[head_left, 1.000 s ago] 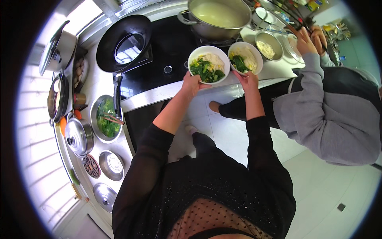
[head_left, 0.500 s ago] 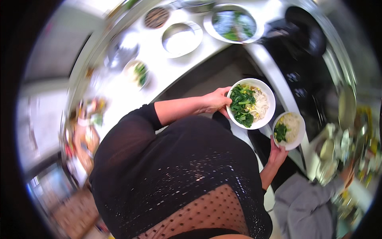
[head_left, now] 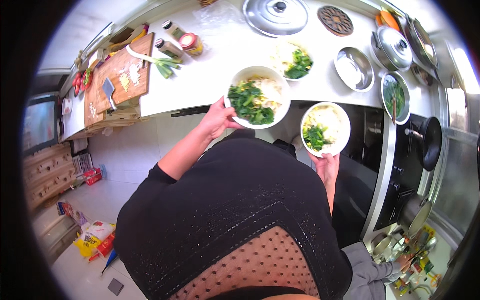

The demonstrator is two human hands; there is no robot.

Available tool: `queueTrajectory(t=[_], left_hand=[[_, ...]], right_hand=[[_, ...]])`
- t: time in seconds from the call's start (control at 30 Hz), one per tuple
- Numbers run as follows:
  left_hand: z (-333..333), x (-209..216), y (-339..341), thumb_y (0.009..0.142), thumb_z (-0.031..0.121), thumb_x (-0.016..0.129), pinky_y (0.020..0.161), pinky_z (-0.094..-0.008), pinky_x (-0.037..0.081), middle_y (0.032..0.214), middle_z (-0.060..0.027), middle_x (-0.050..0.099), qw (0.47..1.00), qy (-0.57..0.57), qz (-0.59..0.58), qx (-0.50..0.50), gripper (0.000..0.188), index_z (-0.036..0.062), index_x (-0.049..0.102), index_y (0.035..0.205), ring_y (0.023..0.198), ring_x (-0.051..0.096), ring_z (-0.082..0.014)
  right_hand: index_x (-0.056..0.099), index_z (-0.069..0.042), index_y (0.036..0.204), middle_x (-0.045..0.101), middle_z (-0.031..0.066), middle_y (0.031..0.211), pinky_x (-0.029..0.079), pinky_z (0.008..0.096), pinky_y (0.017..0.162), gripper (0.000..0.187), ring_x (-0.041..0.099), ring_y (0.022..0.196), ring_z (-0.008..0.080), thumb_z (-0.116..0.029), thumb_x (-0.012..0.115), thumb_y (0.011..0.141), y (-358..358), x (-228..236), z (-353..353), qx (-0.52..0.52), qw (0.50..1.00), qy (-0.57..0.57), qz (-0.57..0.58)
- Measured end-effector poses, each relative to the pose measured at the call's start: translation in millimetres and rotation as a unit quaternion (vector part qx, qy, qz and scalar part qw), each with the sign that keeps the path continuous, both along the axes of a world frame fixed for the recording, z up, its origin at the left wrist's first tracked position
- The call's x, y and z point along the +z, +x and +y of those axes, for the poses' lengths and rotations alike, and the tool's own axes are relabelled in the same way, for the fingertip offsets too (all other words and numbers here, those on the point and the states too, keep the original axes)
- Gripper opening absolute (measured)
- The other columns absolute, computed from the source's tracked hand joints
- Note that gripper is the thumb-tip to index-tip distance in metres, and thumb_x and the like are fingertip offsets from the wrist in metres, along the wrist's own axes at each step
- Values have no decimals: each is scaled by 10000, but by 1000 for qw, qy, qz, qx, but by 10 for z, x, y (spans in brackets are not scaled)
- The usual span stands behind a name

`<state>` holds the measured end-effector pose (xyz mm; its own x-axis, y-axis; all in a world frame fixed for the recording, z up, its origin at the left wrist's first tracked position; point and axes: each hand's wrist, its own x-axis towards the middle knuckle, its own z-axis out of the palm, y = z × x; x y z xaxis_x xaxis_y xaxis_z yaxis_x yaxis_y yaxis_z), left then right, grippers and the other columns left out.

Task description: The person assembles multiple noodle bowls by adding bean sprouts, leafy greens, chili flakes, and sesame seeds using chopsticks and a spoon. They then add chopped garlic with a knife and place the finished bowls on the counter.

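Note:
My left hand (head_left: 218,120) is closed on the rim of a white bowl (head_left: 286,102), thumb over the edge. Dark leafy greens (head_left: 248,106), bean sprouts and pale noodles fill it. A second white bowl (head_left: 346,131), with similar contents, rests in my right hand (head_left: 327,167), whose fingers grip its near side from below. Both bowls are held level in front of the counter edge, a short gap between them. Beyond them on the white counter stands a third bowl with greens (head_left: 300,65) and something pale in it.
Along the counter are a cutting board (head_left: 142,82) with a cleaver (head_left: 108,91), a leek (head_left: 162,65), jars (head_left: 190,44), a large lid (head_left: 276,16), a trivet (head_left: 335,20) and a steel basin (head_left: 367,80). Right are a pan of greens (head_left: 393,92), a stove (head_left: 400,150) and a grey-clothed person (head_left: 365,270).
My body has turned left toward the counter, with both bowls still in my hands. The left bowl has moved in front of the third bowl; cutting board and jars now show clearly.

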<state>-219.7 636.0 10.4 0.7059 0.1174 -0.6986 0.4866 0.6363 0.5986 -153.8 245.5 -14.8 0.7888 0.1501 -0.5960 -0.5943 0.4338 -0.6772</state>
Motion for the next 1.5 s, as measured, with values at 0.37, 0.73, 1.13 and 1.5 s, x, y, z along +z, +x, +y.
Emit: queueTrajectory(t=[0.37, 0.73, 1.13, 1.5], left_hand=[[1598, -536, -691, 821, -120, 418, 866, -602, 604, 1356, -261, 512, 972, 40, -15, 231, 650, -2, 303, 1449, 1128, 632, -462], [1698, -768, -525, 803, -130, 436, 950, -659, 545, 1406, -253, 478, 947, -11, -50, 318, 697, 26, 302, 1468, 1230, 562, -479], [1992, -378, -661, 998, 282, 617, 805, -509, 625, 1267, -239, 608, 980, 59, 53, 181, 660, 74, 294, 1535, 1021, 704, -383], [3477, -718, -116, 786, 257, 851, 951, -375, 512, 1338, -157, 547, 764, 641, -20, 67, 763, 35, 473, 1411, 1197, 551, -263]], right_hand=[[241, -63, 1467, 442, 262, 1400, 586, 651, 879, 624, 602, 1167, 463, 88, 372, 876, 659, -182, 2223, 236, 970, 52, 21], [222, -64, 1464, 460, 269, 1364, 624, 605, 817, 625, 647, 1075, 462, 94, 373, 878, 1149, -493, 3150, 289, 957, 24, 24], [255, 42, 1438, 447, 313, 1381, 601, 526, 897, 628, 631, 1130, 449, -146, 639, 978, 1426, -343, 3067, 386, 918, 39, 85], [629, 24, 973, 641, 66, 727, 522, 270, 514, 439, 668, 584, 171, -346, 424, 1089, 1124, 215, 3440, 394, 899, -179, -69]])
